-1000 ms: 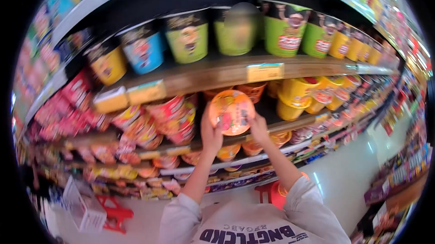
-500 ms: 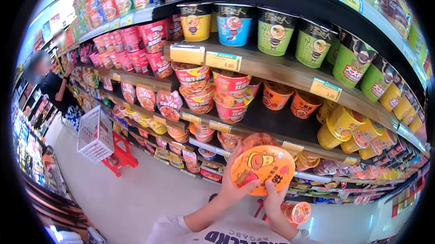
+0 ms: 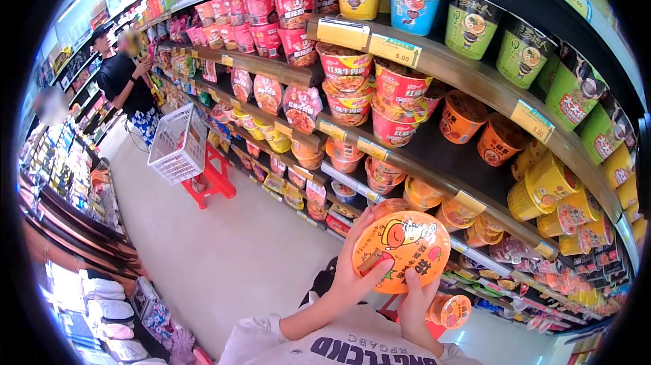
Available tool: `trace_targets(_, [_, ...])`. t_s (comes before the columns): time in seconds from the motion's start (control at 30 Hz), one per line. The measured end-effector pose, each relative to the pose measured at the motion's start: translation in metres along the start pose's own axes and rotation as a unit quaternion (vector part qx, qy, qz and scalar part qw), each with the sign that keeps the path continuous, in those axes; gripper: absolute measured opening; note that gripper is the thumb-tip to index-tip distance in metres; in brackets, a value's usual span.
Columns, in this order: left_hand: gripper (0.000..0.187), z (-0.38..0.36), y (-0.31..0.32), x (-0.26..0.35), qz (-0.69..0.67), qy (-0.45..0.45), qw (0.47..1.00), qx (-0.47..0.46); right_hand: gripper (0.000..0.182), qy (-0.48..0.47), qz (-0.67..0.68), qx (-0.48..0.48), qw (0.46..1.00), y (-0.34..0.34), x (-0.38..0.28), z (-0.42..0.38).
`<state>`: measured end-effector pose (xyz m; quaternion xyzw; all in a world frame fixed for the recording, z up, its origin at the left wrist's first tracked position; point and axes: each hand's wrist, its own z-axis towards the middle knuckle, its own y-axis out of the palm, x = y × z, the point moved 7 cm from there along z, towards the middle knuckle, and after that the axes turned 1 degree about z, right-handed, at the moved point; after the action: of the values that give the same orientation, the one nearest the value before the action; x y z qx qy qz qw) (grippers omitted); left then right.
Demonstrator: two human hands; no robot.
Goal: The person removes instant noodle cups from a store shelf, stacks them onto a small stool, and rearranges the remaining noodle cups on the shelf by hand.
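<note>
An orange noodle tub [image 3: 400,250] with a cartoon lid is held in front of my chest, its lid facing up toward me. My left hand [image 3: 356,266] grips it from the left side, thumb on the lid. On the lower right, my right hand [image 3: 415,304] holds the same tub, thumb resting on the lid edge. Just past the tub is the shelf edge. Two orange tubs [image 3: 463,117] stand on the middle shelf, beside stacked red noodle tubs [image 3: 401,87]. Another orange-lidded tub [image 3: 453,311] is below my right hand.
Shelves of cup noodles [image 3: 468,26] curve along the right. A white basket [image 3: 178,144] sits on a red stool [image 3: 215,178] in the aisle. A person in black [image 3: 116,80] stands beyond it. Packaged goods [image 3: 112,311] line the lower left.
The view has turned left, so the shelves, basket and stool appear farther right. Both hands still hold the orange tub, which has tilted slightly. The person in black shows more fully.
</note>
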<state>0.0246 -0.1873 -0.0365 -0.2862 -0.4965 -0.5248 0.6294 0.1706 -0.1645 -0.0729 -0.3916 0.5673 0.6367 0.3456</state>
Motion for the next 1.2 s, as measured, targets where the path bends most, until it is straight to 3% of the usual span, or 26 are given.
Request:
trace_targets(0.13, [0.073,-0.006,0.001,0.002,-0.012,-0.017,0.999,0.031,0.053,-0.020,0.004,0.007,1.000,-0.006,0.003,-0.007])
trace_targets(0.43, [0.075,-0.011,0.021,0.003,0.017,-0.024,0.999,-0.015,0.063,-0.013,0.056,0.059,0.997,-0.018,-0.011,-0.014])
trace_targets(0.53, [0.075,-0.016,0.023,-0.004,0.025,-0.025,0.999,-0.014,0.053,-0.031,0.042,0.052,0.997,-0.017,-0.016,-0.016])
trace_targets(0.87, [0.079,-0.016,0.023,0.004,-0.010,-0.031,0.999,-0.024,0.054,-0.041,0.040,0.025,0.998,-0.016,-0.013,-0.016])
trace_targets(1.2, [0.087,-0.015,0.024,0.004,0.067,-0.009,0.997,-0.043,0.054,-0.032,0.019,0.032,0.999,-0.016,-0.020,-0.016])
